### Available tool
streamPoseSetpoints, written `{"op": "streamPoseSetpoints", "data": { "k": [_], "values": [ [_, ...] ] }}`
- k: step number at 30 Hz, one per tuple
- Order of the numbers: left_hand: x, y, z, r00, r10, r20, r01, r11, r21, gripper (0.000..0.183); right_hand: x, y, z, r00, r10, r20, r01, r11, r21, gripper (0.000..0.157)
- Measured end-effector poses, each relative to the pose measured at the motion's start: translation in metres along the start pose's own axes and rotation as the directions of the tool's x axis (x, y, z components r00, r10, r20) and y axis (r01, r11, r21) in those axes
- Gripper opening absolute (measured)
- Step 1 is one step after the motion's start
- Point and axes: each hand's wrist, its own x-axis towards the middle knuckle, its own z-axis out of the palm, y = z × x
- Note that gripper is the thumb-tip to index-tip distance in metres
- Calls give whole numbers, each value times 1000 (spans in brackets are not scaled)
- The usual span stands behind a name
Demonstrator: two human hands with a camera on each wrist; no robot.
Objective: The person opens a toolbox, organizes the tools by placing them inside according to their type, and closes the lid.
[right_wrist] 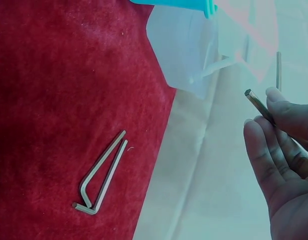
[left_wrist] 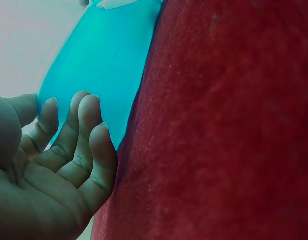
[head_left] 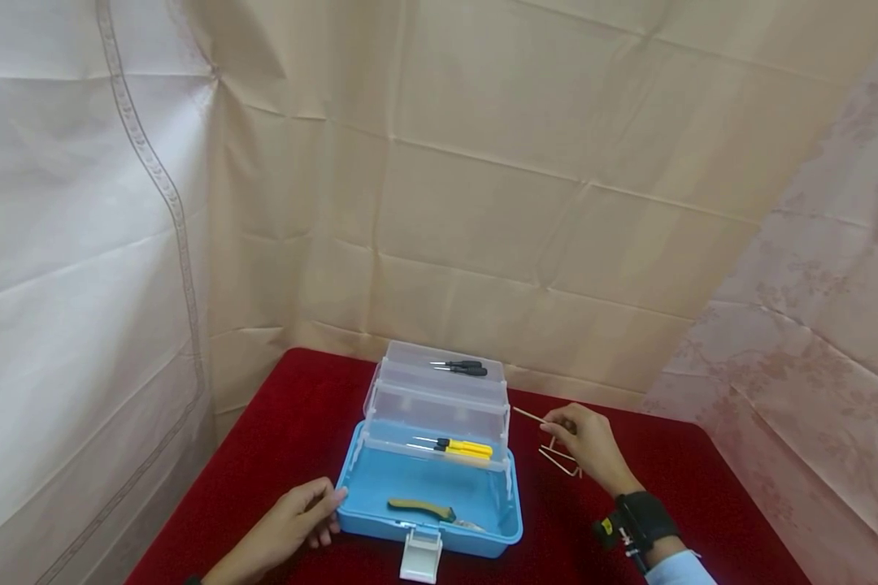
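Note:
My right hand [head_left: 588, 443] pinches a hex key [head_left: 528, 415] between thumb and fingers, just right of the blue toolbox [head_left: 515, 520]. In the right wrist view, one end of that key sticks out past the fingertips. Two more L-shaped hex keys [right_wrist: 111, 172] lie on the red cloth below that hand. The left hand [head_left: 300, 516] grips the toolbox's front left corner, its thumb at the rim and its fingers against the outer wall [left_wrist: 109, 60]. Pliers [head_left: 420, 509] with a yellowish handle lie in the box's bottom; their head is hard to make out.
Clear plastic trays [head_left: 439, 406] stand unfolded at the back of the toolbox. Yellow screwdrivers [head_left: 468, 448] lie in the lower tray, black ones [head_left: 464, 368] in the top. A white latch [head_left: 420, 556] hangs at the front. Red cloth [head_left: 263, 455] covers the table, with curtains behind.

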Motion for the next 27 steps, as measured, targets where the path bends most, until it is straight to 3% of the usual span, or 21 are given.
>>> {"op": "streamPoseSetpoints", "data": {
  "k": [6,27],
  "values": [
    [1,1,0,1000,7,3,-7,1000,3,43,4,-3,-1,999,-42,-20,42,999,9,6],
    [-1,4,3,1000,-1,2,1,1000,-13,43,17,-20,10,1000,-24,-6,25,999,43,10]
  ]
}}
